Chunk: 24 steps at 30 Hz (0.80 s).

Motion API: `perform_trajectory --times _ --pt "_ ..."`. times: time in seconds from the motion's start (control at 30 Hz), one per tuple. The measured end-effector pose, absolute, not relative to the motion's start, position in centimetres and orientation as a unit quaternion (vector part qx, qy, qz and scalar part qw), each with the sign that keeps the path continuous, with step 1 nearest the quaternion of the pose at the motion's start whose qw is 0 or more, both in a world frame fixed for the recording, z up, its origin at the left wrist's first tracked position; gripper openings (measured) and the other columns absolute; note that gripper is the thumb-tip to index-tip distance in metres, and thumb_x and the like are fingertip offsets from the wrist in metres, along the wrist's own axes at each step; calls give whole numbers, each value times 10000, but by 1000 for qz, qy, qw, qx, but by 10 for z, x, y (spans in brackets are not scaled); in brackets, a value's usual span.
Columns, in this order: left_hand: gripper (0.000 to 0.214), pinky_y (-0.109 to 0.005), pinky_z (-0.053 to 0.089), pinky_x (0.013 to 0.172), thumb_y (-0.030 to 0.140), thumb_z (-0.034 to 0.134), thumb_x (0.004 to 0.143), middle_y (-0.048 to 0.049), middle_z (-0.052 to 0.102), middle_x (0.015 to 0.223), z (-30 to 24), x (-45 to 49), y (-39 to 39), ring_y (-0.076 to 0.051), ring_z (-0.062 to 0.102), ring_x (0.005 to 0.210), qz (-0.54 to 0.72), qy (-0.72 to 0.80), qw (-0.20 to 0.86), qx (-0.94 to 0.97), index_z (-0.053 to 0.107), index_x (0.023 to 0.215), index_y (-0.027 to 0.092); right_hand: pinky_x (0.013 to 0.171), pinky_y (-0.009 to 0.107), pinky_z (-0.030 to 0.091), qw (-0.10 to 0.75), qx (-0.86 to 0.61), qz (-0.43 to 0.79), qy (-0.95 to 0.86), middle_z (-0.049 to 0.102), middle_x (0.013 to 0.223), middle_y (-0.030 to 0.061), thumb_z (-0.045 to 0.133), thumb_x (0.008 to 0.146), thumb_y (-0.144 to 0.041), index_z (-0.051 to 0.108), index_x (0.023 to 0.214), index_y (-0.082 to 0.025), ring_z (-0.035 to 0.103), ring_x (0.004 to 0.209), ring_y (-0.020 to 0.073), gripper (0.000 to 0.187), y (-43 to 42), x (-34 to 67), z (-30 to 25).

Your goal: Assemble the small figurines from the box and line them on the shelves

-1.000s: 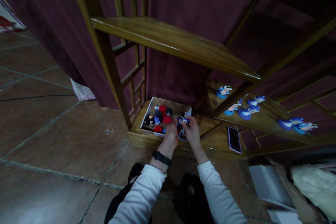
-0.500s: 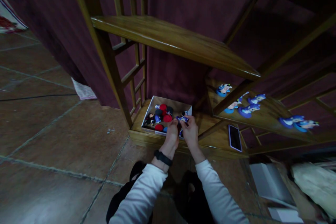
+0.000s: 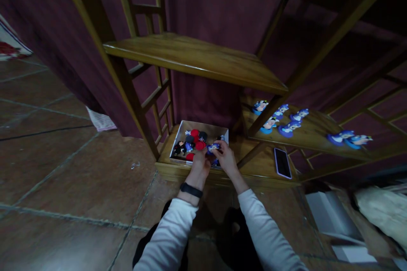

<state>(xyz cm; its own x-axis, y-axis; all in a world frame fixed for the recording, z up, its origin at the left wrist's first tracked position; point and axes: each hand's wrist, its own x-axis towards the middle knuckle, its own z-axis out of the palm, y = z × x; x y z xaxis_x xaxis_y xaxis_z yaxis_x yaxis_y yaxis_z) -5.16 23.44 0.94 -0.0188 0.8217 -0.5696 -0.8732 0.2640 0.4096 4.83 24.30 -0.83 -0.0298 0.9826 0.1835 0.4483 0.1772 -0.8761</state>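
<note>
A small blue and white figurine (image 3: 213,148) is held low over the right end of a shallow white box (image 3: 205,127). My right hand (image 3: 226,159) pinches it from the right side. Against its lower left, my left hand (image 3: 200,166) has its fingers curled in, and their tips are partly hidden. Inside the box lie red round pieces (image 3: 200,145), a black-haired figurine (image 3: 179,148) and a blue piece (image 3: 189,147), along with other small dark parts.
The box rests on the low wooden shelf (image 3: 251,159), beside a phone (image 3: 282,163). Several blue and purple figurines (image 3: 289,128) stand on a raised shelf to the right. A wooden board (image 3: 197,57) overhangs the box. Grey boxes (image 3: 332,214) are on the floor at right.
The view has shifted, so the shelves and standing figurines appear further left. Both hands stay close together over the box, and the figurine is still between them.
</note>
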Motion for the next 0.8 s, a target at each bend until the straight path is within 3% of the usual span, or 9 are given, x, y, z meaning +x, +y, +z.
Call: perform_trajectory --times 0.27,0.47,0.8 --pt "66 -255 487 546 79 573 726 -17 595 634 0 -55 236 -118 573 528 557 443 701 41 564 710 142 746 294 479 377 -563 289 -677 664 892 -16 557 755 -259 575 1055 -283 627 801 161 302 245 60 4" --pt "135 -298 526 632 115 673 645 -6 611 622 -4 -58 236 -122 601 586 568 456 680 86 542 664 137 740 288 479 377 -564 283 -678 666 914 -15 544 763 -243 574 1078 -282 625 788 156 319 245 59 6" --pt "221 -303 541 629 174 764 556 -1 613 602 -7 -56 232 -122 600 587 590 444 665 117 564 640 131 809 312 458 333 -562 233 -720 641 1051 -1 529 797 -254 548 1120 -299 605 873 171 326 241 58 14"
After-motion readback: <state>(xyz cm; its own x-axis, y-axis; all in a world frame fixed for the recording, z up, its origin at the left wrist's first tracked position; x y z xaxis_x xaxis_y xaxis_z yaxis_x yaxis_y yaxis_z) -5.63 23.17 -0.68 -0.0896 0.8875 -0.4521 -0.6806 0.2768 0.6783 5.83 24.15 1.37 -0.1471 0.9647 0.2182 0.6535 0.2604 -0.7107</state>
